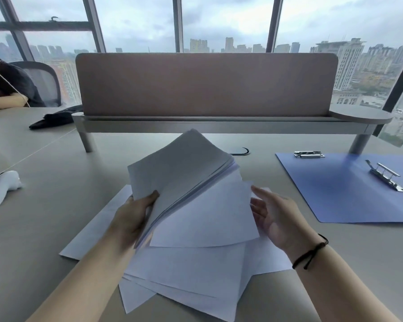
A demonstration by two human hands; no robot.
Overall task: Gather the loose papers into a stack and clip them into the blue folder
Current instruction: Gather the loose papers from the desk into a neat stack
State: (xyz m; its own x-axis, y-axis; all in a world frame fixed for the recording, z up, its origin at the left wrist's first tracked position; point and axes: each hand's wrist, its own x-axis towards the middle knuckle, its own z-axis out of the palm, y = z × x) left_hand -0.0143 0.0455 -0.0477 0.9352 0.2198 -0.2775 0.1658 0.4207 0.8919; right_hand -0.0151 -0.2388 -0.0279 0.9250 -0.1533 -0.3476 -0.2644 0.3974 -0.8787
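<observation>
My left hand grips a thick bundle of white papers by its near left corner and holds it tilted up above the desk. One sheet hangs out below the bundle. My right hand is at that sheet's right edge, palm turned inward, fingers straight. More loose sheets lie fanned on the desk under both hands. The blue folder lies open flat at the right, with a metal clip on it and a second metal clip at its far left corner.
A brown partition screen on a raised shelf runs across the back of the desk. A white cloth lies at the left edge, a black item further back. Another person sits at the far left.
</observation>
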